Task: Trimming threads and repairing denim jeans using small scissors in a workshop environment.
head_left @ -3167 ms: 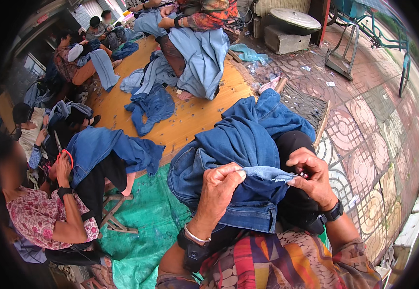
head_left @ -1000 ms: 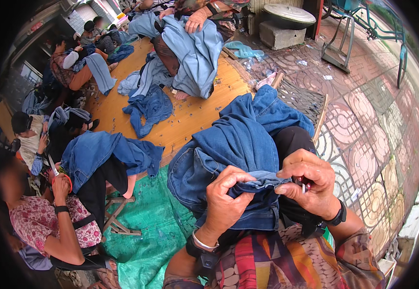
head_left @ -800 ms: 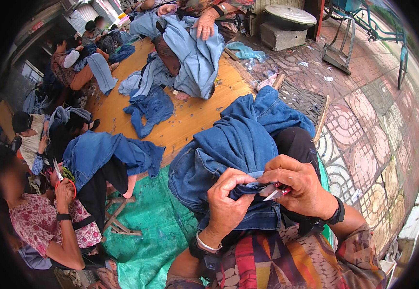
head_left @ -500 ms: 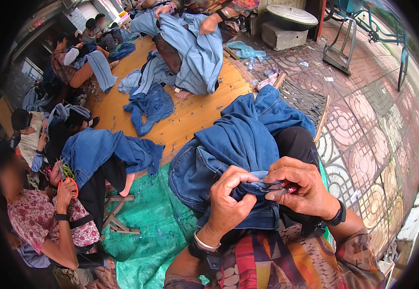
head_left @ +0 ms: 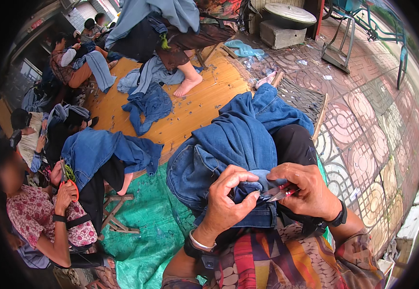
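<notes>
Blue denim garment (head_left: 241,137), left hand (head_left: 231,197) pinching its folded edge, right hand (head_left: 310,192) grasping small red-handled snips (head_left: 281,192) at that edge, crumpled green sheet (head_left: 151,212) left of the garment.

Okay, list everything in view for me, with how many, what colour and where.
Jeans: one, blue, on the lap
Snips: one, red and silver, right of centre
Other denim: several pieces, light and dark blue, left and top
Scissors: one, orange-handled, left
Co-workers: several, mixed clothing, left and top
Stool: one, brown, left
Board: one, yellow-brown, upper centre
Sheet: one, green, lower left
Pan: one, grey-lidded, top
Block: one, grey, under pan
Plastic: one piece, light blue, left of block
Stand: one, grey, upper right
Paving: pink and grey, right
Shirt: one, multicoloured, bottom
Left hand: one, pinching jeans
Right hand: one, holding snips
</notes>
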Motion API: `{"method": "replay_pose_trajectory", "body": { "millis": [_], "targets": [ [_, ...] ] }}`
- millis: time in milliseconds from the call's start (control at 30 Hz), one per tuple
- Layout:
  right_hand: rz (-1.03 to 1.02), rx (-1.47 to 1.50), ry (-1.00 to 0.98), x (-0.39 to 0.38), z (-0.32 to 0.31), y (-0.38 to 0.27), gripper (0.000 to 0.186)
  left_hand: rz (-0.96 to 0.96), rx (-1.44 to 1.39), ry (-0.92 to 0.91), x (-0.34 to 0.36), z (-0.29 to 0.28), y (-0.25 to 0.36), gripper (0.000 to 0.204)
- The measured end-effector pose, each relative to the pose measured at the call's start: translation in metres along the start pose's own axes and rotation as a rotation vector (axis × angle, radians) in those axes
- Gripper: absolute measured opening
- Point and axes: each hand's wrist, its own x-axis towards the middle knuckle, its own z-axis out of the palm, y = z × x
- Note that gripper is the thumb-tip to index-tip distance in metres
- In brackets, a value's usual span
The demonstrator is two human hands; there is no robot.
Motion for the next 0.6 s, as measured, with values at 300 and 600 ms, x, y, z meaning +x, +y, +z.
{"method": "replay_pose_trajectory", "body": {
  "millis": [300, 600],
  "targets": [
    [-0.115, -0.156, 0.109, 0.0, 0.008, 0.004, 0.042, -0.011, 0.014, -0.025, 0.005, 0.001, 0.006, 0.023],
    [0.17, 0.396, 0.243, -0.009, 0.016, 0.015, 0.021, -0.033, 0.038, -0.086, 0.003, 0.003, 0.008, 0.024]
  ]
}}
